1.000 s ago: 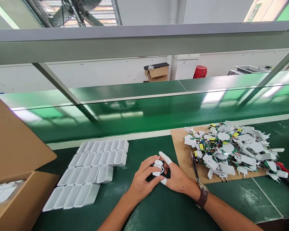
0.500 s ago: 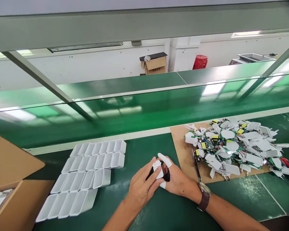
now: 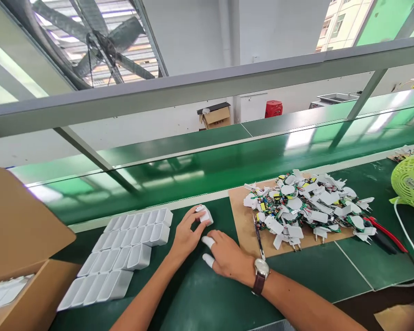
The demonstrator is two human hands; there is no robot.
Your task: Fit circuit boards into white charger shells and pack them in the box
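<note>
Plastic, white and blocky: that small white piece (image 3: 207, 214) sits in the left hand (image 3: 186, 233), out over the middle of the counter (image 3: 200, 303), well to the near side of the raised ledge. Its edges look rounded and its near side faces bright and smooth; the top end is partly covered by fingertips, so the detail there gets lost. Left fingers are clamped on it, thumb below, the others over the top. Whether its underside touches the counter, I can't tell from here. Just beside it comes the right hand (image 3: 229, 257), thumb and forefinger wearing white finger covers, those fingers apart and nothing between them.

Now the containers! Over on the left stand white open-topped cases (image 3: 143, 257) in four stepped rows, packed side by side, pale inner walls showing. Beyond them, at the far left, a cardboard box (image 3: 44, 294) stands with its flap up, and white flat pieces (image 3: 8, 293) lie inside. Across to the right, a brown sheet (image 3: 239, 220) carries a heap of circuit boards (image 3: 296, 204), green and yellow poking between white plastic parts, with slim tweezers (image 3: 258, 236) at its near left edge.
</note>
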